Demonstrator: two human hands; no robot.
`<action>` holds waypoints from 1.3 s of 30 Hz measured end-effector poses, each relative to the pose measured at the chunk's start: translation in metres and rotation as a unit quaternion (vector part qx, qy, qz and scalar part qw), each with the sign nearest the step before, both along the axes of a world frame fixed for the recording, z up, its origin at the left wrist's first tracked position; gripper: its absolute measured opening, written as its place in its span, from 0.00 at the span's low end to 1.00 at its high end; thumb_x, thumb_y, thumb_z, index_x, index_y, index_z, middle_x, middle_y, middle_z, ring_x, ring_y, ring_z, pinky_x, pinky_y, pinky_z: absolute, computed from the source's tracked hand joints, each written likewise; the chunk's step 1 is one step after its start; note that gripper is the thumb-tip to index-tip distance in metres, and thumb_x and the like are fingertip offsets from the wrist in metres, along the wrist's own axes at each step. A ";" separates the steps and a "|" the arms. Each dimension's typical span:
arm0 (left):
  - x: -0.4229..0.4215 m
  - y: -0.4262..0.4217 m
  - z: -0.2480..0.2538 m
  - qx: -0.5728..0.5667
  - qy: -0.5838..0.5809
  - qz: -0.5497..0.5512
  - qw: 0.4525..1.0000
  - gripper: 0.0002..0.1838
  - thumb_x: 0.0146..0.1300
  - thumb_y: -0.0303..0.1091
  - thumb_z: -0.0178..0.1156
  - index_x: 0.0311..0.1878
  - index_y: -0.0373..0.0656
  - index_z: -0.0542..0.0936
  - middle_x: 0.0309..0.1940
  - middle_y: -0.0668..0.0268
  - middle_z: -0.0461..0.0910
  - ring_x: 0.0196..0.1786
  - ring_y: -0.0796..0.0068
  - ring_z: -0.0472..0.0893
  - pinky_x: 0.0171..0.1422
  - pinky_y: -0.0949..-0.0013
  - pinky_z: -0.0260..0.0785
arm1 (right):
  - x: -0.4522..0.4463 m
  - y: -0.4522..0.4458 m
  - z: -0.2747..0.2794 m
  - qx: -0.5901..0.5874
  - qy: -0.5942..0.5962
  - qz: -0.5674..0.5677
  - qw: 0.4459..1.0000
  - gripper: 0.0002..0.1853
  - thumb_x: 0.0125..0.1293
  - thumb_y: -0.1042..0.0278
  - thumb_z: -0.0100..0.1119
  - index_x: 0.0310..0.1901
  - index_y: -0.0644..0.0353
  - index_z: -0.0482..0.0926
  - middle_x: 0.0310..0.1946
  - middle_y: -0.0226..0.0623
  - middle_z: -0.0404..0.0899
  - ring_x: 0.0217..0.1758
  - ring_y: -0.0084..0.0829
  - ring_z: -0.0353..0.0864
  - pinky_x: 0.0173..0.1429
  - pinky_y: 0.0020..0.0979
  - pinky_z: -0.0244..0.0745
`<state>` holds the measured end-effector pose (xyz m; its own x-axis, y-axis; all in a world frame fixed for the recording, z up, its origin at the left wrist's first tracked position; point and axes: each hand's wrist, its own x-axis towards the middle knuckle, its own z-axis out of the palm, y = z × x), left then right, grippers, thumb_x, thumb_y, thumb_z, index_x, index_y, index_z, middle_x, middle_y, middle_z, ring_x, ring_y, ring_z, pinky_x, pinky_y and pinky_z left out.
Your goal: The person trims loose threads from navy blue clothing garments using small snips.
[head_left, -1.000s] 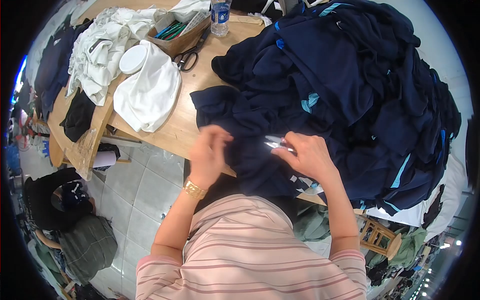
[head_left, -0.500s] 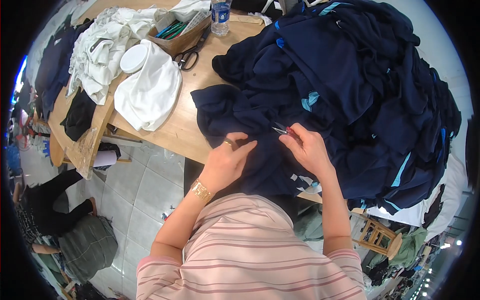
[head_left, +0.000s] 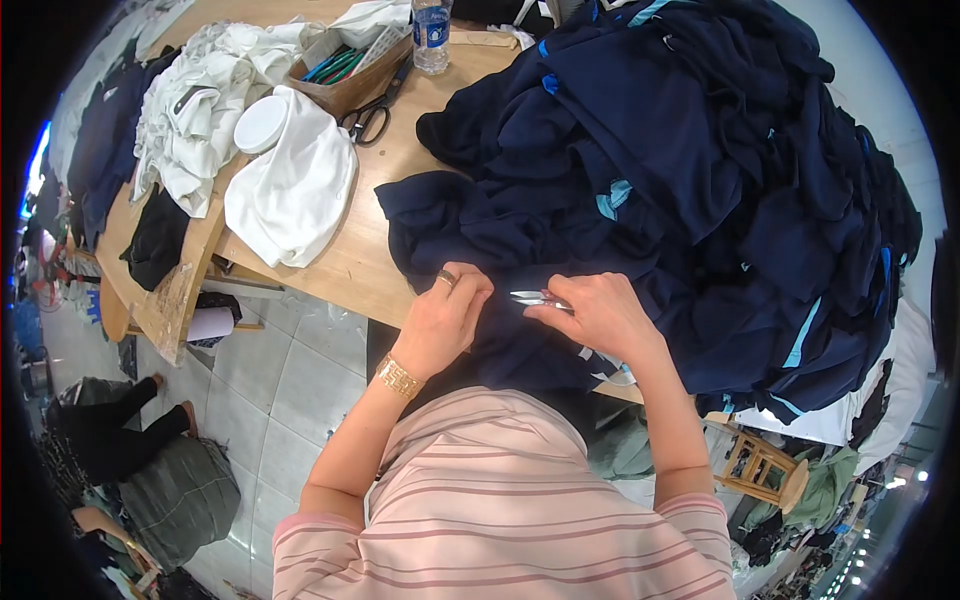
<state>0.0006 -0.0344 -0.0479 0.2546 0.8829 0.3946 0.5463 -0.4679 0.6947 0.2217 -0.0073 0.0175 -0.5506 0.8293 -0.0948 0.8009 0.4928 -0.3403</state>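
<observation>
Holding small silver snips in the right hand, thumb and fingers closed around the handle, tips aimed across at the left hand. The two blades show a narrow gap at the tips. Left grip: thumb and fingertips pressed together, just beside those tips, not touching them; can't tell whether thread or cloth is pinched between. Navy cloth lies under both grips, joined visually to the big navy pile beyond and to the right of the snips. Light blue piece sits on the pile, beyond the right grip. Small white scraps on the near side of the right hand. Beyond the left grip, on the wooden table: white cloth with a round white lid on it, black scissors, a box of pens, then a clear bottle.
</observation>
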 end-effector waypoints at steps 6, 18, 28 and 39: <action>0.002 -0.001 0.009 -0.017 0.021 -0.021 0.999 0.10 0.58 0.23 0.62 0.43 0.39 0.79 0.44 0.63 0.75 0.39 0.64 0.79 0.41 0.66 0.74 | 0.003 0.003 0.006 0.012 -0.018 0.009 1.000 0.26 0.63 0.40 0.57 0.24 0.59 0.76 0.18 0.40 0.78 0.21 0.41 0.79 0.25 0.35 0.69; -0.002 0.004 -0.002 0.055 0.062 -0.034 0.996 0.07 0.56 0.23 0.64 0.37 0.40 0.78 0.42 0.64 0.76 0.35 0.65 0.79 0.36 0.67 0.74 | 0.000 0.000 0.002 -0.010 -0.012 0.002 1.000 0.26 0.63 0.40 0.57 0.25 0.59 0.78 0.16 0.39 0.77 0.20 0.40 0.79 0.26 0.35 0.70; 0.002 0.002 0.001 0.032 0.068 -0.037 0.996 0.07 0.58 0.22 0.61 0.37 0.41 0.74 0.41 0.64 0.73 0.35 0.63 0.78 0.35 0.66 0.73 | -0.010 0.003 0.003 0.010 -0.050 0.027 0.998 0.24 0.62 0.42 0.59 0.25 0.58 0.79 0.16 0.39 0.78 0.21 0.39 0.81 0.25 0.35 0.71; -0.008 0.000 0.004 -0.003 -0.045 0.028 0.999 0.05 0.60 0.20 0.58 0.38 0.39 0.75 0.40 0.61 0.75 0.35 0.64 0.77 0.37 0.69 0.72 | 0.001 0.010 0.006 0.029 0.102 -0.044 0.993 0.19 0.62 0.49 0.62 0.30 0.60 0.78 0.20 0.41 0.79 0.23 0.42 0.81 0.27 0.35 0.72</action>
